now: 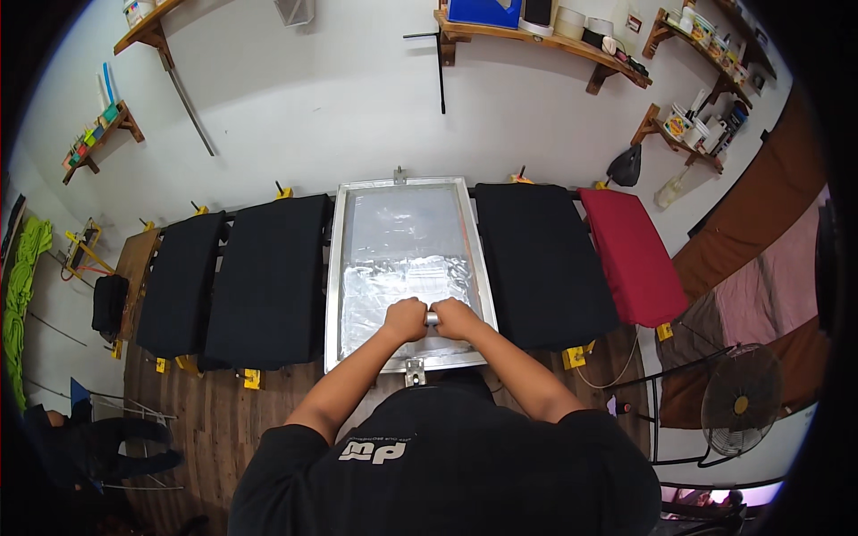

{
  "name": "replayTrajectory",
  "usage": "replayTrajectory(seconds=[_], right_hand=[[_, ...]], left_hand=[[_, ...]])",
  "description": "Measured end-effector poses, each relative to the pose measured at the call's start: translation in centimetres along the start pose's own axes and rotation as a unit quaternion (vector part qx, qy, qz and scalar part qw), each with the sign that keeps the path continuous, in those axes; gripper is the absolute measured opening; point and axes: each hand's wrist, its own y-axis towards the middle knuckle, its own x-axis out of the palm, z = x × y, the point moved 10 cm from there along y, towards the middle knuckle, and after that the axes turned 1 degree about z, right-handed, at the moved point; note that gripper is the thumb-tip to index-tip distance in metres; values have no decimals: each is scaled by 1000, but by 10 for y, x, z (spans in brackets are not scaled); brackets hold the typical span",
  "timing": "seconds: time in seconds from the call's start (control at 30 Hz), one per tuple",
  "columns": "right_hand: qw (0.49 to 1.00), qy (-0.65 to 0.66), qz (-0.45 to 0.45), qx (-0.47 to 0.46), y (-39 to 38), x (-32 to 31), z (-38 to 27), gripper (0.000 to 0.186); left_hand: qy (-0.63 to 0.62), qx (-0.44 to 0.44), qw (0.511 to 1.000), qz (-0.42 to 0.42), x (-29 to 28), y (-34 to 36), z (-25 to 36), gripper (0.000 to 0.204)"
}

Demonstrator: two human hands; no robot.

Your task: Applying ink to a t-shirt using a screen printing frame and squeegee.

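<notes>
My left hand (pixel 406 319) and my right hand (pixel 458 318) are closed on a short silver metal bar (pixel 432 319), held over the lower half of a screen printing frame (pixel 333 268). Its mesh (pixel 402 219) looks translucent grey, with shiny crinkled film across the lower part. A metal clamp (pixel 414 370) sits at the frame's near edge. Whether the bar touches the mesh is hidden by my hands.
Black fabric-covered boards (pixel 266 268) flank the frame, with a red one (pixel 630 259) at the right and a wooden one (pixel 136 277) at far left. Shelves (pixel 545 40) line the wall. A fan (pixel 740 397) stands lower right; another person (pixel 112 442) is at lower left.
</notes>
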Motion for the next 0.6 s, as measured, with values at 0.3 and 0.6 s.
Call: replayTrajectory(seconds=[0.3, 0.6], right_hand=[[998, -53, 17, -36, -75, 48, -26, 30], [998, -38, -24, -37, 22, -1, 7, 19]], left_hand=[[-20, 96, 991, 95, 32, -76, 39, 23], [-8, -47, 997, -65, 4, 18, -14, 21]])
